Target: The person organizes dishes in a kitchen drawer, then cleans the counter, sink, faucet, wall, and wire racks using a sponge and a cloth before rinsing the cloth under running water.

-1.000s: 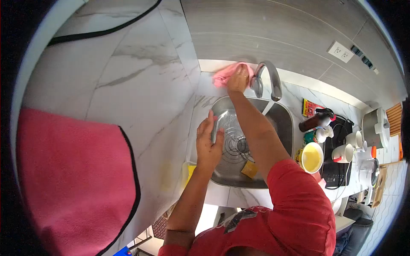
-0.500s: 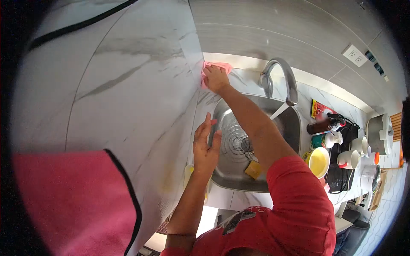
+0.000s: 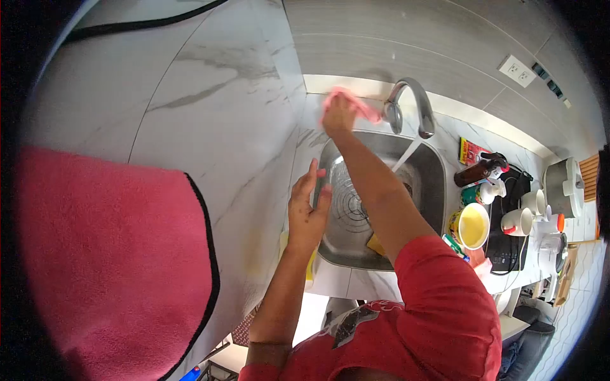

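Observation:
Behind the sink, my right hand (image 3: 340,117) is closed on a pink cloth (image 3: 365,112), pressing it on the marble-patterned counter near the left wall. The cloth's loose end trails toward the curved metal faucet (image 3: 424,105), which pours a stream of water (image 3: 406,155) into the steel sink (image 3: 438,209). My left hand (image 3: 306,213) hovers by the sink's left rim, fingers apart and holding nothing. A wire grid (image 3: 348,206) shows on the sink bottom. Part of a yellow sponge (image 3: 375,244) is visible there; my right forearm hides the rest.
Right of the sink stand a yellow tub (image 3: 473,227), a dark bottle (image 3: 475,173), a pump bottle (image 3: 489,192) and a red packet (image 3: 471,151). Farther right are white mugs (image 3: 517,221) and a pot (image 3: 564,190). A large pink towel (image 3: 121,260) fills the lower left.
My right hand has slid the pink cloth rightward along the back counter, from the corner toward the faucet. My left hand stays nearly in place. The view has shifted a little; more of the large towel shows.

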Motion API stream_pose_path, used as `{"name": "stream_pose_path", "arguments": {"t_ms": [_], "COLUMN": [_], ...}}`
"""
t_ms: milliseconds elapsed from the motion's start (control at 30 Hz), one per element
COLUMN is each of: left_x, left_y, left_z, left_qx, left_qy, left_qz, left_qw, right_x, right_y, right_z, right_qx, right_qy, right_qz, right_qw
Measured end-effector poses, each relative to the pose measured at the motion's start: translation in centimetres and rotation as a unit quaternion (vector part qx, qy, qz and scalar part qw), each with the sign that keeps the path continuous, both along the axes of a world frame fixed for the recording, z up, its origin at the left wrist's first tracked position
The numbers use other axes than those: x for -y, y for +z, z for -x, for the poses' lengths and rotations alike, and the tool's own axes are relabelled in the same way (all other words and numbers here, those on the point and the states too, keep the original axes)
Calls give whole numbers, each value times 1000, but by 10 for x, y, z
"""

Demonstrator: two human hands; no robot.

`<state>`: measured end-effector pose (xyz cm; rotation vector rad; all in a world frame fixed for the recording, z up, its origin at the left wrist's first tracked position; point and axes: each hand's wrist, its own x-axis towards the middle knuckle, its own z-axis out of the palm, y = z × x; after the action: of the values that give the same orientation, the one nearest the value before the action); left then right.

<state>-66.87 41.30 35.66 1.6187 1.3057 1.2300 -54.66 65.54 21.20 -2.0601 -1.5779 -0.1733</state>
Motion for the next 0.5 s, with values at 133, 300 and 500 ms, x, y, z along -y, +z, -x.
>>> {"name": "stream_pose_path", "arguments": {"t_ms": [133, 300, 500], "left_x": [8, 13, 2], "left_y": [-2, 2, 0], "left_z": [16, 24, 14], "left_qx": [-15, 0, -15], "left_qy": [23, 25, 5], "left_qz": [44, 54, 43], "left_qw": [999, 998, 999], "right_x": [-29, 35, 0], "right_y": [-3, -8, 4], "right_z": [36, 45, 25], "right_qx": [4, 129, 122], "right_qy": [182, 223, 195], "right_qz": [-26, -87, -89], "right_qw": [983, 962, 969]}}
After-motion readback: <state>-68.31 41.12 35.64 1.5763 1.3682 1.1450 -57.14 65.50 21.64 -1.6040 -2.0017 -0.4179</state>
